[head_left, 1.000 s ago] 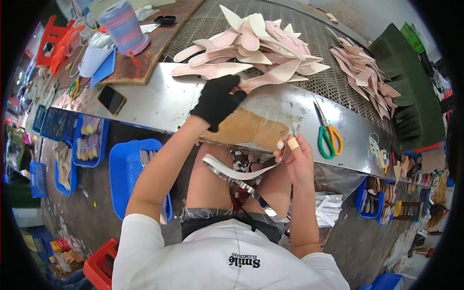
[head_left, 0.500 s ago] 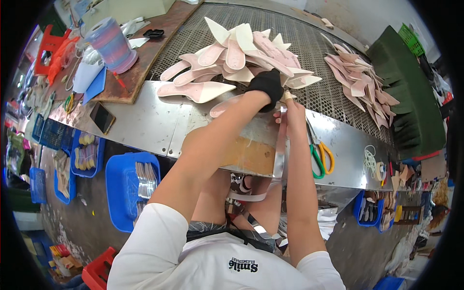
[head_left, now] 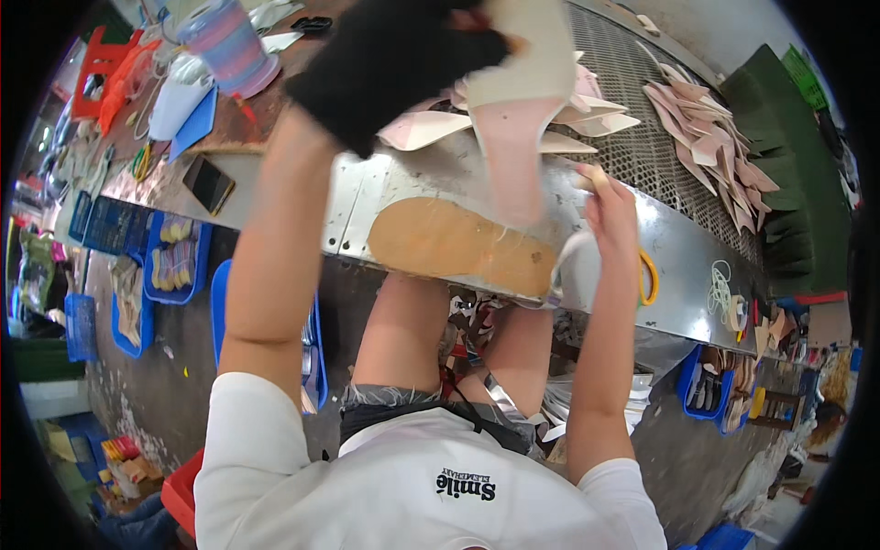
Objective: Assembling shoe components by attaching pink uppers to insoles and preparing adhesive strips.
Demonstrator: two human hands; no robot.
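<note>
My left hand [head_left: 394, 73], in a black glove with bare fingertips, is raised close to the camera. It grips a pointed shoe insole [head_left: 518, 137], pink at the narrow end and white at the wide end, which hangs downward and is blurred. My right hand [head_left: 612, 209] is over the metal table edge, fingers bent together with a pale cover on one fingertip. A whitish strip [head_left: 577, 261] curls below it and seems held in it, blurred by motion. Behind the held piece lies a pile of similar insoles [head_left: 426, 126], partly hidden by my glove.
A tan pad [head_left: 449, 240] lies at the table's front edge. Yellow-handled scissors [head_left: 650, 278] are partly behind my right forearm. Another insole heap [head_left: 701, 137] sits on mesh at right. A phone [head_left: 209, 183] and a spool of cord [head_left: 227, 46] are left. Blue bins [head_left: 176, 261] stand below.
My left hand has risen from the pile toward the camera, bringing an insole with it. My right hand has shifted slightly right. The silvery strip no longer hangs straight to my lap.
</note>
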